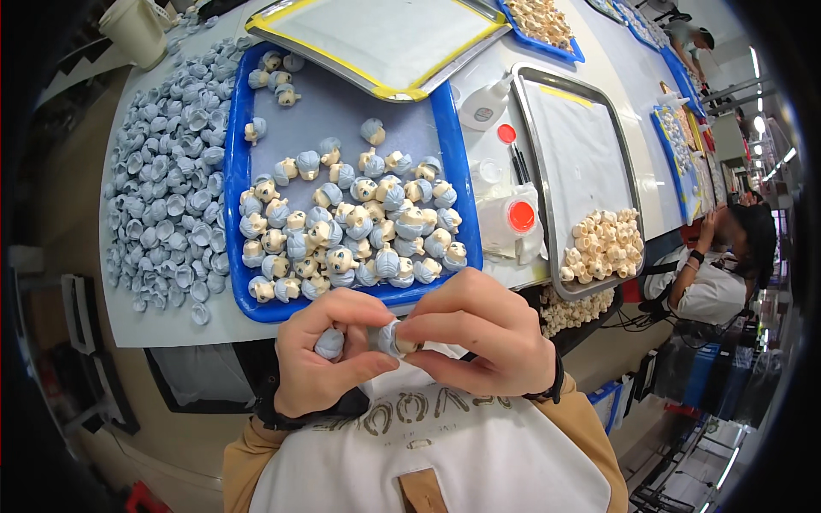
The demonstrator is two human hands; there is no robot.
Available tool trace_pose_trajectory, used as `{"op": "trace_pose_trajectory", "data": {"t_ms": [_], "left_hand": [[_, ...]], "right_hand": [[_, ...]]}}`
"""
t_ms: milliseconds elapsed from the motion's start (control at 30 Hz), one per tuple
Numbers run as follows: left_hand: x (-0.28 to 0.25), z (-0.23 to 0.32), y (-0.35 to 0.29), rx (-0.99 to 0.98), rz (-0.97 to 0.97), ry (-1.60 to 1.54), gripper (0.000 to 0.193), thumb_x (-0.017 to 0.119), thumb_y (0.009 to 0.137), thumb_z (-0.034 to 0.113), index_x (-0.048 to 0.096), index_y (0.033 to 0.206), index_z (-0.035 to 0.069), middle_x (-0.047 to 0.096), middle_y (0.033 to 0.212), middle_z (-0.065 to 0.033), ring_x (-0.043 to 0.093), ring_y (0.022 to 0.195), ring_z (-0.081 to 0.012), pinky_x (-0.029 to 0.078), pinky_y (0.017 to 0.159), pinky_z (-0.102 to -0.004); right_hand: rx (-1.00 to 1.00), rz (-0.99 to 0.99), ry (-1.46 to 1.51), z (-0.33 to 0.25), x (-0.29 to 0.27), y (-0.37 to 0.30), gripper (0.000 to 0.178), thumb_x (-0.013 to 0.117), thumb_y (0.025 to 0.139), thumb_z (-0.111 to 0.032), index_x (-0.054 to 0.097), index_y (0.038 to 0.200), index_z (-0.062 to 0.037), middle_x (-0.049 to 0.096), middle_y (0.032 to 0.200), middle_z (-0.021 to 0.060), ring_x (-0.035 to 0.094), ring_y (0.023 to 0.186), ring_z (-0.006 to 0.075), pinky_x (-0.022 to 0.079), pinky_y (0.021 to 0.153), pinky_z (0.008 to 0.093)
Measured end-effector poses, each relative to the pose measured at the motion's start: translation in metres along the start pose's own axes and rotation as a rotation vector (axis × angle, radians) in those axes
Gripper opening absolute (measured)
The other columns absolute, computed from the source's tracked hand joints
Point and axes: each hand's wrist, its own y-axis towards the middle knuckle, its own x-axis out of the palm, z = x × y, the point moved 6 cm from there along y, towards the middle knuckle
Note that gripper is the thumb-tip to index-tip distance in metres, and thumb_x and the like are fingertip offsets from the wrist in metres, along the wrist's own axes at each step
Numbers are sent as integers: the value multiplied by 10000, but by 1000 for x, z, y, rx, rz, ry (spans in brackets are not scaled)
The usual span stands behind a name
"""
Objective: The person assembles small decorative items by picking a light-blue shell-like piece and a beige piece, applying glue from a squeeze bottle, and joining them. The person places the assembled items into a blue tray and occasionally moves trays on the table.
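Observation:
Between my two hands, in front of the blue tray's near edge, is a small doll head (391, 339) with light-blue hair and a cream part on its right. My left hand (321, 355) is closed, with thumb and forefinger at the hair side. A second light-blue piece (329, 344) rests within that hand's curled fingers; whether it is a bare hair shell cannot be made out. My right hand (487, 338) pinches the cream side of the doll head, its fingers hiding most of it. Many blue-haired doll heads (359, 222) lie in the blue tray (466, 188).
Loose light-blue hair shells (175, 171) cover the table's left side. A yellow-edged tray (385, 43) overlaps the blue tray's far end. To the right are a white bottle (485, 104), a red-topped container (520, 216) and a metal tray (590, 154) with cream pieces (601, 246). Another person (710, 274) sits at right.

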Motion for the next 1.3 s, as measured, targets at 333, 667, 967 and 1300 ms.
{"op": "trace_pose_trajectory", "data": {"t_ms": [333,667,967,1300], "left_hand": [[3,-2,-2,-185,89,-309,322,719,737,52,523,983,-15,612,857,-59,478,619,-13,362,553,-158],[-39,41,-15,352,731,-161,249,499,866,212,446,957,-14,484,838,-75,445,717,-87,369,616,-211],[-21,4,-14,-63,93,-22,308,577,809,90,504,1060,-73,568,1013,-195,484,507,-74,381,405,-180],[8,3,-6,-289,-33,-237,318,478,824,-52,491,1141,-70,539,1040,-198,566,667,-127,466,520,-210]], "right_hand": [[-120,80,-296,-5,24,0,442,713,570,-145,588,960,23,535,847,64,515,701,205,408,586,303],[153,-8,-602,33,24,30,438,706,633,-172,547,1026,-60,515,961,40,479,869,218,373,694,332],[180,160,-576,12,-48,-19,303,636,653,-14,612,951,-67,568,975,121,567,840,282,459,740,376],[642,-4,-872,65,-115,-118,261,631,631,46,634,866,-67,485,858,93,500,851,264,438,732,350]]}}
